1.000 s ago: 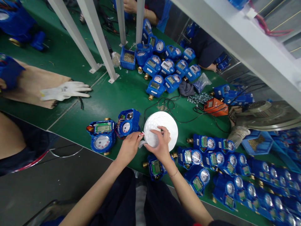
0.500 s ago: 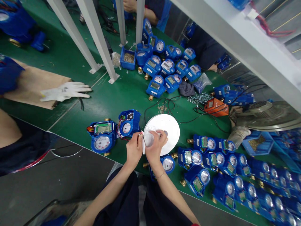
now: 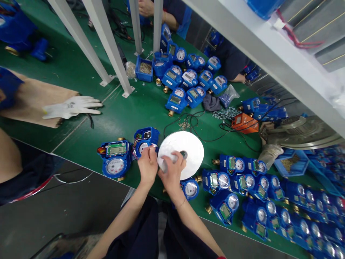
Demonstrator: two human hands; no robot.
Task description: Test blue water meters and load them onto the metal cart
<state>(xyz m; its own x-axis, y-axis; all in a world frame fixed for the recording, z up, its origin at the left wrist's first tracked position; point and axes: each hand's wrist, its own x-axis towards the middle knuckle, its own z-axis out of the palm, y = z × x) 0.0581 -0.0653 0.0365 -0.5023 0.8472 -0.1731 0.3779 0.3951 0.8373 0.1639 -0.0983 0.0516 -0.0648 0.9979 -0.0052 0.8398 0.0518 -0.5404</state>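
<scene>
The person's left hand [image 3: 147, 166] and right hand [image 3: 170, 175] are working close together at the near-left edge of a large flat white roll of label tape [image 3: 185, 151], which is lying on the green tabletop [image 3: 140, 108]. The left hand is pinching at the roll's rim with curled fingers; what lies between its fingertips is too small to make out. The right hand is resting on top of the roll, fingers bent, thumb reaching towards the dark core hole. A second ago a loose white strip was showing between the two hands; now it is no longer visible, and the hands have drawn closer to each other and slid left along the roll. In judgement, a piece is being peeled free from the roll.

Just left of the roll, an open blue water meter with exposed wiring [image 3: 145, 141] is sitting almost against the left hand. Farther left of the roll, a closed blue water meter with a grey display [image 3: 114, 158] is lying flat. Right of the roll, rows of blue meters [image 3: 269, 194] are crowding the tabletop. Behind the roll, an orange handheld device [image 3: 244, 123] is trailing black cable. Far left of the roll, a white work glove [image 3: 71, 107] is lying on brown cardboard [image 3: 29, 100].
</scene>
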